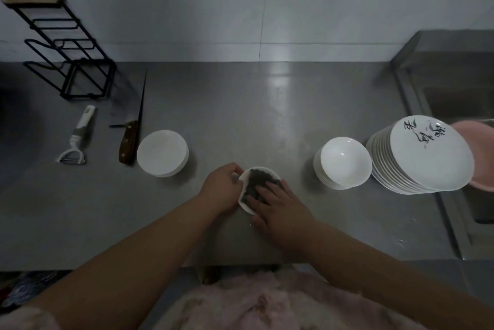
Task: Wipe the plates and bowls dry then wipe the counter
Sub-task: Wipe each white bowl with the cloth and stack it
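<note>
A small white bowl is held tilted over the steel counter, near its front edge. My left hand grips the bowl's left rim. My right hand presses a dark cloth into the bowl with straight fingers. To the left stands a stack of white bowls, turned upside down. On the right sit another stack of white bowls and a tall stack of white plates with black writing on the top one.
A knife and a white peeler lie at the left, behind them a black wire rack. A pink basin sits in the sink at the right, behind the plates. The wall runs along the back.
</note>
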Demonstrator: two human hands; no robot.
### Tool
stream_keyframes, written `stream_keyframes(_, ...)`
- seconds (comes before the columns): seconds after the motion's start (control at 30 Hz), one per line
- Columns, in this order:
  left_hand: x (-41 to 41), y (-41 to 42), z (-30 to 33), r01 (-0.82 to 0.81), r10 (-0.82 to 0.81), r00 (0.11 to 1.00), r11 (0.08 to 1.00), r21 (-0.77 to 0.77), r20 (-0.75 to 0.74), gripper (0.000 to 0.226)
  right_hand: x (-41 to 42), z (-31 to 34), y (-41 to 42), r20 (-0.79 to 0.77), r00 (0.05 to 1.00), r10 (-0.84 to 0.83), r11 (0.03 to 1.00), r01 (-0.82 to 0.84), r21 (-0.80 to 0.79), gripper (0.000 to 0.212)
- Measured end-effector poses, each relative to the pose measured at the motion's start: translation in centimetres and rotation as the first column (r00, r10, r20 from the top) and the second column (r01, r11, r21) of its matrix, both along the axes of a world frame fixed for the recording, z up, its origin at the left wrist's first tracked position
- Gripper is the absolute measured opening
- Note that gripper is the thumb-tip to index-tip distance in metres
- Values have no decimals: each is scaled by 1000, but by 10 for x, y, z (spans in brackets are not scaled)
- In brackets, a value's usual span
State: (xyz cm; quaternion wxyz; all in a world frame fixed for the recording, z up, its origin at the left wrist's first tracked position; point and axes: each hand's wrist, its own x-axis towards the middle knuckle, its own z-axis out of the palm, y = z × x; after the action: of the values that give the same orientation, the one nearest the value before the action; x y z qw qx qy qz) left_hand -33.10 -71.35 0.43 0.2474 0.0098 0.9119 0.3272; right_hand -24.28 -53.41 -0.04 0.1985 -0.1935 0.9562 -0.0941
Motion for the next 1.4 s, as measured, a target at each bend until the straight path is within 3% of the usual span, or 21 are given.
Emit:
stream_keyframes(0.17,14,6,-2,-149,144,987,986,75,65,6,7,-6,-12,-75,997,-23,967,3,-256,48)
stream_keyframes(0.27,20,8,-2,-221,204,968,968,115,148,12,5,0,-3,-155,987,-45,947,-7,-320,26)
stream_keyframes(0.33,24,5,-3,-266,237,952,953,142,194,15,3,6,2,-193,981,-21,966,-30,-256,24)
stream_keyframes(0.4,26,2,-4,-269,240,952,952,146,190,17,2,20,4,-173,985,6,993,-27,-115,38)
stream_keyframes(0.5,28,-1,4,-277,250,952,949,149,177,17,-3,37,14,-80,983,-167,985,170,27,47)
stream_keyframes(0.6,27,-5,18,-300,269,945,939,166,184,19,-11,49,23,134,841,-524,848,530,-5,35)
stream_keyframes(0.67,26,-8,27,-321,286,939,928,191,189,19,-17,55,26,276,744,-608,768,639,-30,47)
stream_keyframes(0.73,26,-9,34,-329,292,936,923,199,194,19,-23,62,23,370,707,-603,746,664,-53,53)
stream_keyframes(0.83,24,-13,48,-301,270,948,933,195,171,17,-31,73,17,432,688,-584,713,689,-134,37)
stream_keyframes(1.03,16,-16,72,-254,246,967,944,213,63,13,-46,106,7,383,628,-677,545,778,-313,39)
stream_keyframes(1.17,16,-4,103,-344,331,937,822,454,112,30,-52,126,1,339,566,-752,361,783,-507,42)
stream_keyframes(1.23,16,2,118,-379,371,920,769,514,124,42,-55,139,-1,369,557,-744,237,736,-634,33)
stream_keyframes(1.33,7,4,140,-397,431,898,699,595,91,29,-56,157,0,389,623,-679,109,608,-786,10)
stream_keyframes(1.4,-3,1,152,-418,451,882,610,674,138,19,-56,170,1,413,689,-596,56,548,-835,11)
